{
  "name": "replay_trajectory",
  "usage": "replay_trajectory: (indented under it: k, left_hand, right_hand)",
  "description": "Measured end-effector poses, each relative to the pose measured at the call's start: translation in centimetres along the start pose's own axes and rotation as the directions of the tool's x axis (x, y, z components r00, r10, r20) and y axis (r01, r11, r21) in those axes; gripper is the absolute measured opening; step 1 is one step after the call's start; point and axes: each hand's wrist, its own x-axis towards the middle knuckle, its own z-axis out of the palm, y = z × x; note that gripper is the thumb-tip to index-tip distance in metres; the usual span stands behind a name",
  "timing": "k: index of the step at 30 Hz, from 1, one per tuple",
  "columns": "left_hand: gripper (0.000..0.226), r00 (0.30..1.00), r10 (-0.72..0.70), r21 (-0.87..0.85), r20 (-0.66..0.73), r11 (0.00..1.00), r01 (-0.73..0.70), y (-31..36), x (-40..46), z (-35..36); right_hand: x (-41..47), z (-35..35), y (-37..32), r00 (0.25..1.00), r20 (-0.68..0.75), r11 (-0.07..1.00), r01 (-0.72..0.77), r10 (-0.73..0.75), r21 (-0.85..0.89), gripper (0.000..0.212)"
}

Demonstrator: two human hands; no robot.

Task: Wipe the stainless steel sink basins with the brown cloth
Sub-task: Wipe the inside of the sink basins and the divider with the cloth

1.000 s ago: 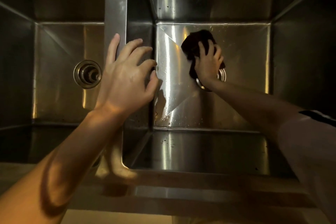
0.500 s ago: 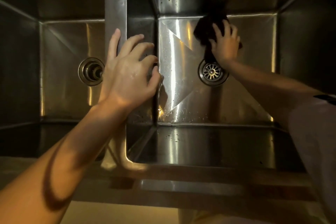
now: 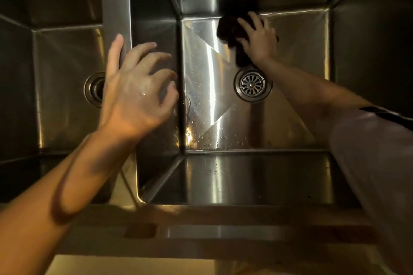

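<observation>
Two deep stainless steel basins lie below me, split by a steel divider (image 3: pixel 115 4). In the right basin (image 3: pixel 297 123) my right hand (image 3: pixel 259 39) presses the dark brown cloth (image 3: pixel 230 30) flat on the floor, near the far wall and just beyond the round drain strainer (image 3: pixel 252 84). My left hand (image 3: pixel 136 89) rests on the divider with its fingers spread, holding nothing. Its fingertips reach over the divider's right side. The left basin (image 3: pixel 64 87) shows its own drain (image 3: pixel 93 89), partly hidden behind my left hand.
Water droplets and bright streaks cover the right basin floor near the divider. The sink's front rim (image 3: pixel 223 219) runs across the bottom of the view. My right sleeve (image 3: pixel 380 163) hangs over the basin's near right corner.
My right hand has slid the cloth away from the drain toward the far wall, uncovering the strainer. My left hand has stayed on the divider.
</observation>
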Motion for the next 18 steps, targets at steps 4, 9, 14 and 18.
replay_trajectory:
  k: [4,9,14,18]
  left_hand:
    - [0.034,1.0,-0.01,-0.021,0.006,1.0,0.01,0.1,0.0,-0.1]
    - [0.033,1.0,-0.01,-0.029,-0.011,1.0,0.01,0.1,-0.1,-0.1]
    - [0.032,0.998,0.02,-0.042,-0.059,0.999,-0.022,-0.5,-0.1,0.5]
    - [0.027,0.995,0.06,-0.034,-0.084,0.997,-0.063,-1.0,-0.2,1.1]
  right_hand:
    - [-3.1,0.4,1.8,0.966,-0.075,0.969,-0.242,0.246,0.055,0.053]
    - [-6.9,1.2,2.0,0.992,-0.077,0.995,-0.1,0.098,-0.022,0.054]
    - [-5.2,0.6,1.2,0.997,0.009,0.997,0.077,-0.077,-0.006,0.053]
    - [-1.8,-1.3,2.5,0.996,0.037,0.996,0.085,-0.084,-0.024,0.054]
